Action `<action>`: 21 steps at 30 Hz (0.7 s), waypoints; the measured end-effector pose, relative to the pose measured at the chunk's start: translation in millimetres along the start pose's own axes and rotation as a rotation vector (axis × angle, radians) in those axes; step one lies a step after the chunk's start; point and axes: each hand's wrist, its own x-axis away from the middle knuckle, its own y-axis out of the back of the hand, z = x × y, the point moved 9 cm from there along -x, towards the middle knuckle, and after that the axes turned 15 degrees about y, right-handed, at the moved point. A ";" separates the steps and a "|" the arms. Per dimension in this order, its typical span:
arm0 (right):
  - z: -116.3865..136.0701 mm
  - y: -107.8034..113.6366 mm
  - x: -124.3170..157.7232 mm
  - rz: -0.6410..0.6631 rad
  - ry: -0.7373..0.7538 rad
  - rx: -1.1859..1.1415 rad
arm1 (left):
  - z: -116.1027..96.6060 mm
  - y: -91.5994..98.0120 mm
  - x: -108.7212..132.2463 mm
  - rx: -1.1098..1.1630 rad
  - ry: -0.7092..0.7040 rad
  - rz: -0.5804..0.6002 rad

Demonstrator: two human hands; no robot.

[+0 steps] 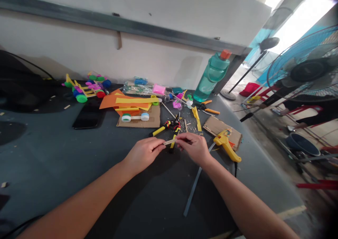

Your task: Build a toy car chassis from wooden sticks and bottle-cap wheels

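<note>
Between my two hands, a short pale wooden stick (pixel 169 142) is held level above the dark table. My left hand (pixel 144 152) pinches its left end, and the fingertips of my right hand (pixel 194 147) grip its right end. It may be more than one stick; I cannot tell. Just beyond lie pliers with yellow and black handles (pixel 173 125), jaws pointing away. To the right, a yellow glue gun (pixel 227 145) rests by a piece of cardboard (pixel 211 126), and a long glue stick (pixel 192 193) reaches out under my right wrist.
Behind my hands are a cardboard piece (pixel 137 124) with bottle-cap wheels (pixel 135 117), orange paper (pixel 109 100) and a phone (pixel 88 115). A small colourful model car (pixel 84 91) sits at the back left. A green bottle (pixel 211 77) stands at the back right, orange-handled pliers (pixel 211 108) near it.
</note>
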 end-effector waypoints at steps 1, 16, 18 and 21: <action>-0.4 -0.2 0.2 0.000 -0.002 -0.004 | -1.1 -0.4 0.8 -0.017 -0.024 -0.008; -2.9 -2.8 1.8 0.016 -0.028 -0.020 | -6.9 -1.9 3.5 -0.027 -0.111 0.002; -2.5 -2.5 1.8 0.013 -0.029 -0.019 | -5.8 -2.3 3.1 -0.020 -0.098 0.010; -0.1 -2.1 1.0 0.010 -0.023 -0.017 | -4.0 -1.6 2.7 -0.001 -0.079 0.008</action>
